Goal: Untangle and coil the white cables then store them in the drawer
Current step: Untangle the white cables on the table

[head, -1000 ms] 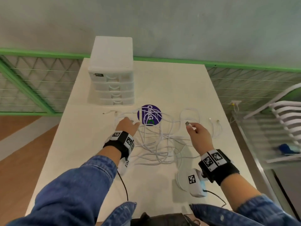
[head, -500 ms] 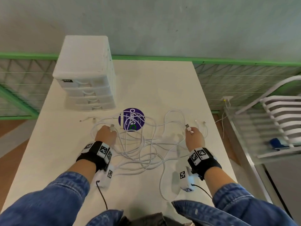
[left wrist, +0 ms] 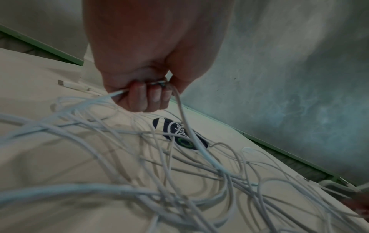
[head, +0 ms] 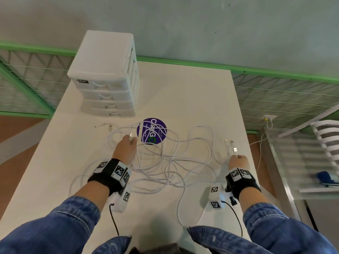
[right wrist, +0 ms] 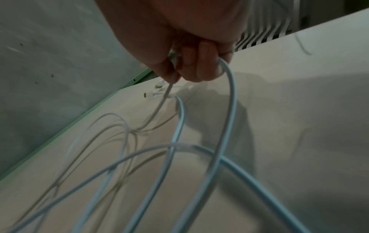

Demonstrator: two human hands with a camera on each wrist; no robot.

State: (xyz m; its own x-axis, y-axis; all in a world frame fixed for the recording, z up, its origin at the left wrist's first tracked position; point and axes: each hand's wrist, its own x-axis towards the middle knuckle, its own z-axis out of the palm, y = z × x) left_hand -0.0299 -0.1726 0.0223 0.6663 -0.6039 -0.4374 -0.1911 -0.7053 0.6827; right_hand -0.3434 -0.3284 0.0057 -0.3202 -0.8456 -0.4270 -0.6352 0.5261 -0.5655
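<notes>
White cables lie in one loose tangle on the table, just in front of & partly over the purple sticker; some loops trail back toward the person's edge. The drawer unit stands beyond the sticker, to its left, all drawers closed.

Left hand, just left of the sticker, is curled round a cable w/ a USB plug sticking out past the knuckles; the left wrist view shows fingers folded over the strand. Right hand, well right of the sticker, pinches a cable near its plug, w/ a loop also hung over the fingers. Whether both hands have ends of the same cable I can't tell — too many crossings.

Handling, as a judgement: light, thin, very floppy, smooth jacket, so strands will slide over each other but snag at crossings & at the plugs. Best hold is right behind the plug, where it's stiffest. Hard pulls would prob. cinch knots; feeding the plug end back thru the loops seems safer. Coils will likely spring open, so keep a pinch on them till they're in the drawer.
</notes>
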